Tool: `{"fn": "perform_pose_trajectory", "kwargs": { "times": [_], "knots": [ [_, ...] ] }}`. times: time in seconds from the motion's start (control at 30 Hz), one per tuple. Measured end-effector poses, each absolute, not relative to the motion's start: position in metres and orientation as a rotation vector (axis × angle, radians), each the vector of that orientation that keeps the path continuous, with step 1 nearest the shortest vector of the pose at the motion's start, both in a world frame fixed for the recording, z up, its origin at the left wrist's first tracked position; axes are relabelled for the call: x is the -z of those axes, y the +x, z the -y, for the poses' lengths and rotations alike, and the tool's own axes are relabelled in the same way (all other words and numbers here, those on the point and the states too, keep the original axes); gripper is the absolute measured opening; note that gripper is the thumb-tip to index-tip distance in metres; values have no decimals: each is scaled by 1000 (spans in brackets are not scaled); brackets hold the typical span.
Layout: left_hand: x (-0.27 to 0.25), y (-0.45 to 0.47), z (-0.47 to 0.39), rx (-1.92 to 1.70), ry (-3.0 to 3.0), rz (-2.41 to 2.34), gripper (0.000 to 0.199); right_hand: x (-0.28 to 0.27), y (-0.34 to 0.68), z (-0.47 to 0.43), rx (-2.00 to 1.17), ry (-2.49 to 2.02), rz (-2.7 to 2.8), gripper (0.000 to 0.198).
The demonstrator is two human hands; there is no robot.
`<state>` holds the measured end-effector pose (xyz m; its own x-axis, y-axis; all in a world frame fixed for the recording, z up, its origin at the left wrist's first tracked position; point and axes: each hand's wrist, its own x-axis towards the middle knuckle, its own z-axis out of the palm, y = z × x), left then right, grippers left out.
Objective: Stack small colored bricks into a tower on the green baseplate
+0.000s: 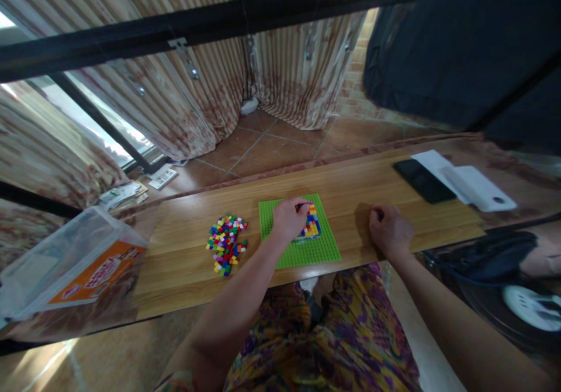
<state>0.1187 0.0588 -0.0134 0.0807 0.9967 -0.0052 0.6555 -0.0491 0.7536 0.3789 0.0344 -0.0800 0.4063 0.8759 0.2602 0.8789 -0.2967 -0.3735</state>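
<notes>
The left hand [289,219] bent over the multicoloured brick build [312,227] on the green baseplate [307,256], fingers drawn together, though whether they gripped anything could not be told; the right hand [391,229], loosely curled, rested on the wooden table [350,179]

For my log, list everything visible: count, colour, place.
Baseplate: one, green, on board
Brick build: one, multicoloured, on baseplate
Loose bricks: many, mixed, left of baseplate
Wooden board: one, brown, centre
Bin: one, clear, far left
Slab: one, black, board's right
White items: at least two, white, beside slab
Curtains: several, striped beige, top
Rail: one, black, across top
Floor: one, brown, behind board
Left hand: one, bare, at build
Right hand: one, bare, right of baseplate
</notes>
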Motion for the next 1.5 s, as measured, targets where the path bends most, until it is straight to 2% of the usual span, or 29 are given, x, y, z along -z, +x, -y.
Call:
{"fn": "perform_pose_trajectory", "kwargs": {
  "times": [0.37, 0.6, 0.9, 1.13, 1.5],
  "knots": [
    [20, 113, -54, -838, 1752, -1618, 24, 78, 378, -34, 31, -2222, 1508, 38],
    [17, 51, -42, -968, 1841, -1768, 30, 81, 379, -34, 42, -2215, 1505, 36],
    [23, -44, -6, -796, 1848, -2098, 29, 83, 381, -34, 42, -2221, 1508, 37],
    [29, -33, -3, -614, 1987, -2123, 19, 84, 383, -34, 73, -2201, 1519, 36],
    [32, -27, -5, -497, 2020, -2224, 18, 82, 381, -34, 65, -2263, 1517, 37]
  ]
}}
